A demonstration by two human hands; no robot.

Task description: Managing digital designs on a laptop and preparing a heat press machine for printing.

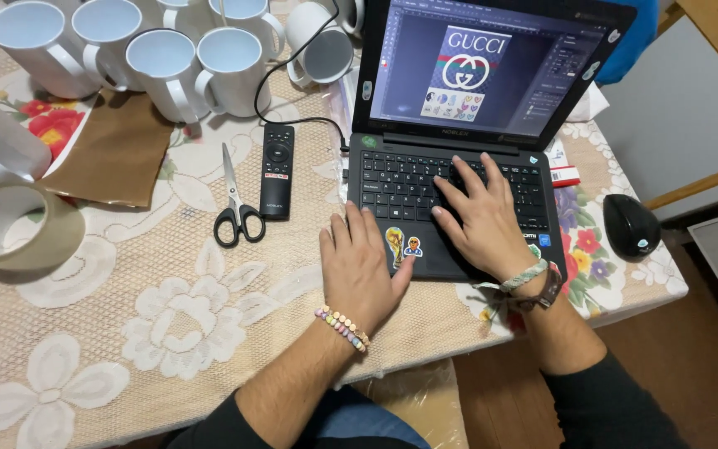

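Observation:
A small black laptop (425, 133) stands open on the lace tablecloth, its screen showing a design program with a coloured graphic. My right hand (485, 220) lies flat on the keyboard and touchpad area, fingers spread over the keys. My left hand (363, 266) rests palm down at the laptop's front left corner, half on the tablecloth, thumb touching the palm rest beside two small stickers. Neither hand holds anything. Bead bracelets circle both wrists.
Several white mugs (168, 71) crowd the far left. Black-handled scissors (237, 208) and a black remote (277, 170) lie left of the laptop. A tape roll (14, 229) and brown sheet (118, 150) sit further left. A black mouse (630, 226) rests at the right table edge.

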